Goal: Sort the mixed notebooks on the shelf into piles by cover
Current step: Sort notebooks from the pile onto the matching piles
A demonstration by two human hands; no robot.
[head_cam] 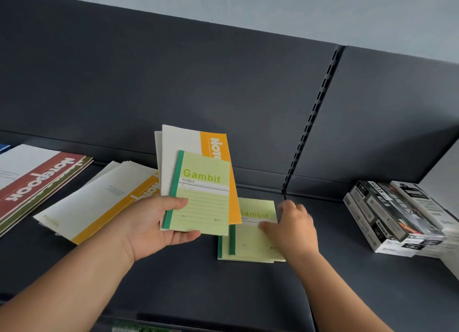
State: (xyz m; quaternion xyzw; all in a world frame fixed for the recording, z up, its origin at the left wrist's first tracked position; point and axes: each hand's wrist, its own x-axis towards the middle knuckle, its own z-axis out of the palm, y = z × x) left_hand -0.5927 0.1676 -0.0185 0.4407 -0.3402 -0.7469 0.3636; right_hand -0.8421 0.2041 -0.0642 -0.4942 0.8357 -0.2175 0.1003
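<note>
Three notebook piles lay along the dark shelf (223, 282), and a fourth lot was held above it.

At far left lay the red-banded pile (37, 180), an olive cover showing under the top one; the count could not be told. Next lay the orange-banded pile (99, 202), several fanned copies. The left hand (154, 227) clamped three notebooks upright, thumb on the front cover and fingers beneath: one green Gambit notebook (203, 195) in front and two orange-banded notebooks (188, 143) behind. On the shelf just right of it lay the green Gambit pile (250, 242), with two green spines visible. The right hand (295, 230) had its thumb on the top cover and bent fingers at the pile's right edge; whether it gripped could not be told. At far right stood one stack of boxes (392, 215).
</note>
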